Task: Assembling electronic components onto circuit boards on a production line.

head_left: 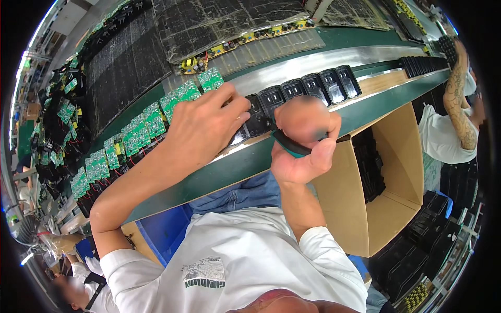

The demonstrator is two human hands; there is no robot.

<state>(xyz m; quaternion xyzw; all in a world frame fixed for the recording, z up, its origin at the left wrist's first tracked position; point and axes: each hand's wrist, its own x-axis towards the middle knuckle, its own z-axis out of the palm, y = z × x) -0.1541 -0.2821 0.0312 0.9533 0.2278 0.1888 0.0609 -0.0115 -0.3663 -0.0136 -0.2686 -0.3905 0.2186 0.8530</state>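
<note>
A row of black plastic cases [314, 87] lies along the bench edge in front of me. At the left end of that row, my left hand [206, 122] has its fingers bent over a black case [255, 121]; the fingertips press on it and partly hide it. My right hand [305, 148] is wrapped round a hand tool with green-and-black handles [292, 143], which looks like pliers or cutters. Its tip points toward the case by my left hand and is hard to make out. Green circuit boards [136, 131] with red wires line the bench left of my left hand.
An open cardboard box [339, 208] with black parts inside stands at my right. A blue bin [164, 232] is below the bench. Beyond are dark mats [224, 26] with yellow boards. A co-worker's tattooed arm [455, 104] is at far right; heaped boards [65, 112] lie far left.
</note>
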